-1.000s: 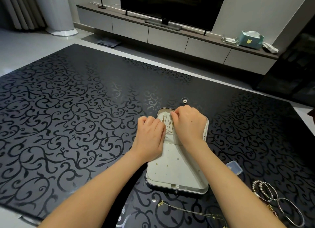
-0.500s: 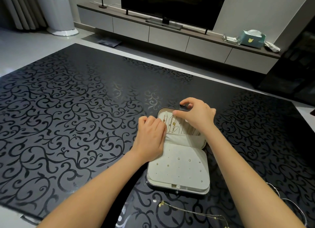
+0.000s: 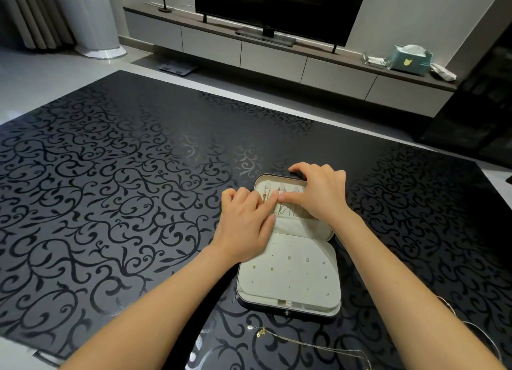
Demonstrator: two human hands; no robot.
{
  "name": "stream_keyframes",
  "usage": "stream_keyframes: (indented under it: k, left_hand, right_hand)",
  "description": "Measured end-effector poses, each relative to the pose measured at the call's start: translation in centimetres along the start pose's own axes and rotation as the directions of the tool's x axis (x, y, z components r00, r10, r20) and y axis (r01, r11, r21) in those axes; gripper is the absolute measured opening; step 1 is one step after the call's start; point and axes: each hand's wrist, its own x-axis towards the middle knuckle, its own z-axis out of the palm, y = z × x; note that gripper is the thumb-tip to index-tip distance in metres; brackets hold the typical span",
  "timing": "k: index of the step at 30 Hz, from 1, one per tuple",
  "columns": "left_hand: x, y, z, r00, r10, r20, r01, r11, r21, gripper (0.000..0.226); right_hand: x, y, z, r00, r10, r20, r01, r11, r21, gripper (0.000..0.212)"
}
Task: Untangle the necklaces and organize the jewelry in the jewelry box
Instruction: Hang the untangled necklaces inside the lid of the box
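Near the middle of a glossy black table (image 3: 110, 189) patterned with matte scrollwork: a flat box (image 3: 288, 313) with rounded corners, a dark shell and a soft cream lining, lying open. On the near padded half, tiny studs (image 3: 289, 257) in scattered rows. In the far half, thin gold chains (image 3: 267, 196), partly hidden by both hands. Left hand (image 3: 245, 225) resting on that half's left edge, forefinger on the chains; cannot tell whether pinching one. Right hand (image 3: 322, 192) gripping the far rim, fingers curled over it, thumb stretched across the lining towards the left forefinger. On the table in front of the box, a loose fine gold necklace (image 3: 304, 344). Beyond the table, a long low cabinet (image 3: 277, 62) bearing a dark TV (image 3: 277, 6) and a teal tissue box (image 3: 411, 58).
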Motion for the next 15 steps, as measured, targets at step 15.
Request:
stream_keyframes:
  k: [15]
  left_hand:
    - [-0.09,0.17,-0.26,0.999,-0.039,-0.021,0.038,0.998,-0.052,0.033]
  right_hand:
    - [-0.68,0.00,0.40,0.996,-0.058,0.068,0.063,0.995,-0.075,0.075]
